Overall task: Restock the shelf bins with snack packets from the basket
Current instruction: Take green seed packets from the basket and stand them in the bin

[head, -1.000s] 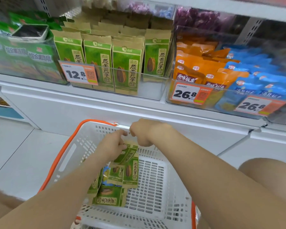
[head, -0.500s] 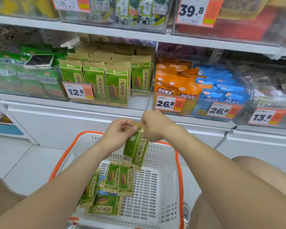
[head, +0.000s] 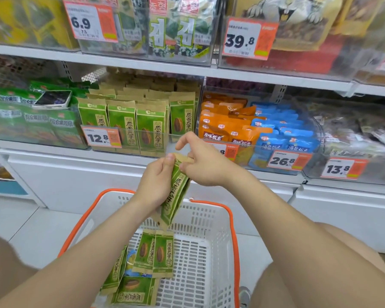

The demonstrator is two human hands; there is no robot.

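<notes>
While held above the white basket (head: 211, 221), one green sunflower-seed packet (head: 176, 194) hangs tilted, its kraft top uppermost. Left hand (head: 156, 183) curls round its upper half; right hand (head: 200, 165) pinches the top edge, index finger raised. Further green packets (head: 156, 252) lie in the basket. Beyond: clear shelf bin (head: 142, 121) of matching packets, price tag 12.8 (head: 101, 138); orange packets (head: 222, 125) and blue packets (head: 285, 130) in the bin to the right.

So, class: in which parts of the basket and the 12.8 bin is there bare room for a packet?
Free: the basket floor right of the loose green packets; the bin's front right corner, before the set-back packet row. Crowded: the basket's left side; the bin's three front rows.
</notes>
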